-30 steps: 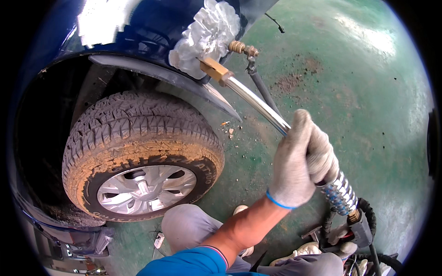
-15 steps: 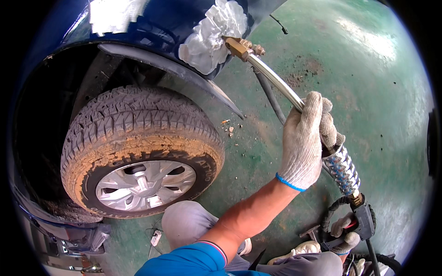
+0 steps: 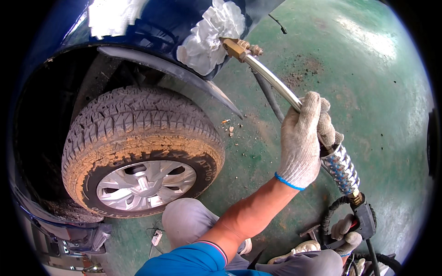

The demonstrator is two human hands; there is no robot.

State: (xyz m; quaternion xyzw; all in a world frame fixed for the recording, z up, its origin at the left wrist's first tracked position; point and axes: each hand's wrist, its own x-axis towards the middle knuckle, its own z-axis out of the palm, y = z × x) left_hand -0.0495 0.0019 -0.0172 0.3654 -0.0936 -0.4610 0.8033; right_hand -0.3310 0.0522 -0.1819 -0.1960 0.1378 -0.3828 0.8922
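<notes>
Your left hand [image 3: 304,140] is gripping one metal lance [image 3: 271,78], its tip touching the fender edge [image 3: 202,87]; your right hand [image 3: 345,232] is clasping one trigger handle [image 3: 363,218], with green floor [image 3: 359,83] opening beyond.

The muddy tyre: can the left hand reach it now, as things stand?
Probably not at once: the left hand is wrapped around the metal wand, above and right of the tyre; nothing blocks the way.

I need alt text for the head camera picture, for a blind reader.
A gloved left hand grips a long metal spray wand whose brass tip meets white foam on a blue car, above a muddy tyre; the right hand holds its rear handle.
</notes>
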